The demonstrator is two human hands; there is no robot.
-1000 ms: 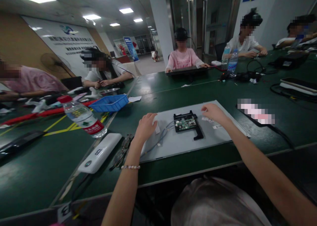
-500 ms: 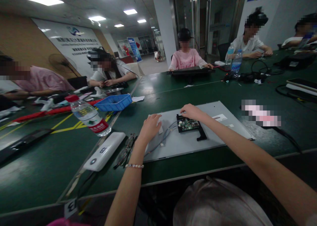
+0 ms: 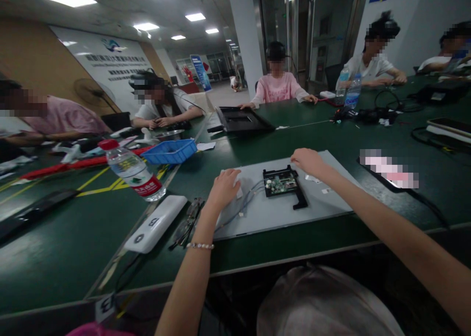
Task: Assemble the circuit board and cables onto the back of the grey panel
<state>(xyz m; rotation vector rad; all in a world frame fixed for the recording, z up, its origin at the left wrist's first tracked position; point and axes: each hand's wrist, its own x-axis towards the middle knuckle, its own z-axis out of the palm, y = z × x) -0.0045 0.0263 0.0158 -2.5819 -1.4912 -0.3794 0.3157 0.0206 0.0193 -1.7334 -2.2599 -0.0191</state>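
Note:
A flat grey panel (image 3: 253, 218), resembling the back of a display, lies on the green table in front of me. On its middle sits a black bracket (image 3: 300, 197) around a green circuit board (image 3: 281, 183). Thin grey cables (image 3: 249, 198) run from the board's left side towards the panel's lower left. My left hand (image 3: 225, 186) rests on the panel's left part, fingers spread and bent, holding nothing visible. Just right of the bracket's far corner is my right hand (image 3: 309, 160), apart from the bracket, fingers loosely bent downwards; its fingertips are partly hidden.
Left of the panel lie eyeglasses (image 3: 187, 223), a white power bank (image 3: 156, 224), a water bottle (image 3: 134, 171) and a blue tray (image 3: 171, 152). A phone (image 3: 388, 171) lies to the right. Across the table, a co-worker's hand touches a tilted black frame (image 3: 245, 120). Other people sit around.
My right hand has moved right, off the bracket's far edge. My left hand has stayed in place. The co-worker opposite has shifted the black frame leftwards and tilted it.

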